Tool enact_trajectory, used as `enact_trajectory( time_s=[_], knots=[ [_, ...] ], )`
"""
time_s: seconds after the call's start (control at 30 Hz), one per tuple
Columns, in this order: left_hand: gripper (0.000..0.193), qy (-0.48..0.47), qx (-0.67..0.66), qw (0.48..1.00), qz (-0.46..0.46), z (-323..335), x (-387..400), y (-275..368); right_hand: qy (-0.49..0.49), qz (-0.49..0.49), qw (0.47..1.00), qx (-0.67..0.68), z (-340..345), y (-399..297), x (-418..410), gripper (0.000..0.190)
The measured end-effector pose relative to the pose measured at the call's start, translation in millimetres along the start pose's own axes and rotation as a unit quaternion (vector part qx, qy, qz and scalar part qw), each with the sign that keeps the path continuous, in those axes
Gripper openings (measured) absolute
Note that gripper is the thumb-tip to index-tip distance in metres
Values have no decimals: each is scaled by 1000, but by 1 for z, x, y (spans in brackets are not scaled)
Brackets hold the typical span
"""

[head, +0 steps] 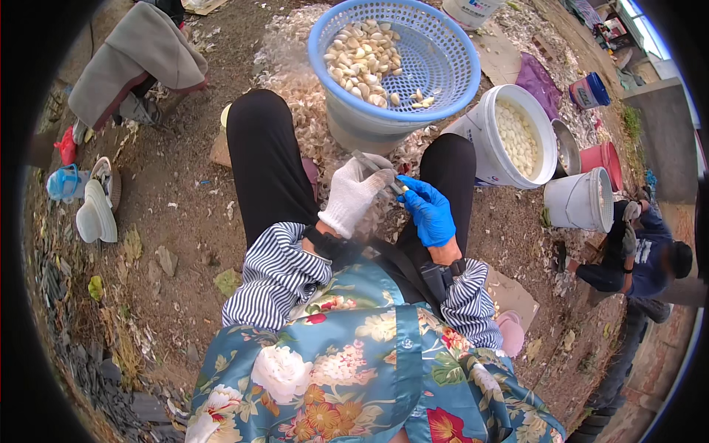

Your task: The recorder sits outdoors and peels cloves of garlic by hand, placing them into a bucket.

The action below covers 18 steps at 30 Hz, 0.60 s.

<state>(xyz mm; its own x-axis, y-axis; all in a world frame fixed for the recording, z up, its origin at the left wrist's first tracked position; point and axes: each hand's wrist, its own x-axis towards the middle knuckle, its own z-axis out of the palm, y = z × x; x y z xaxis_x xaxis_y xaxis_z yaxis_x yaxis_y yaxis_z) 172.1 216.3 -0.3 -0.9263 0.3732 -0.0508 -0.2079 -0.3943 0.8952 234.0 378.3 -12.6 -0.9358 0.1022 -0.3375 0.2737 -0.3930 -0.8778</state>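
My left hand (pixel 354 194), in a white knit glove, closes around a small knife (pixel 376 170) with a narrow metal blade. My right hand (pixel 428 210), in a blue disposable glove, pinches something small and pale at the knife's lower end, close to the left fingertips; its outline is partly hidden by the fingers. Just beyond both hands, a blue perforated plastic basket (pixel 473 66) rests on a large bucket (pixel 360 130). Garlic cloves (pixel 363 61) lie in the basket, mostly on its left side. To the right stands a white bucket (pixel 471 124) filled with peeled cloves (pixel 516 138).
Garlic skins (pixel 310 105) litter the ground around the basket. Further right are a metal bowl (pixel 566 147), a red bucket (pixel 604 158) and another white bucket (pixel 570 202). A gloved person (pixel 653 249) sits at far right. A cloth-draped seat (pixel 138 50) stands upper left.
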Motion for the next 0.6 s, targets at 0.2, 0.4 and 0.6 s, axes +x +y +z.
enact_trajectory(
  time_s=[0.2, 0.4, 0.6],
  knots=[
    [18, -14, -19, 999, -33, -2, 1, -3, 16, -47, 999, 9, 4, 3, 3, 29],
    [19, -8, -84, 996, -25, -9, 3, -5, 29, -48, 998, 9, 6, 2, 2, 27],
    [20, -16, -48, 997, -54, -6, 0, -8, 27, -49, 998, 7, 6, 1, 1, 27]
  ],
)
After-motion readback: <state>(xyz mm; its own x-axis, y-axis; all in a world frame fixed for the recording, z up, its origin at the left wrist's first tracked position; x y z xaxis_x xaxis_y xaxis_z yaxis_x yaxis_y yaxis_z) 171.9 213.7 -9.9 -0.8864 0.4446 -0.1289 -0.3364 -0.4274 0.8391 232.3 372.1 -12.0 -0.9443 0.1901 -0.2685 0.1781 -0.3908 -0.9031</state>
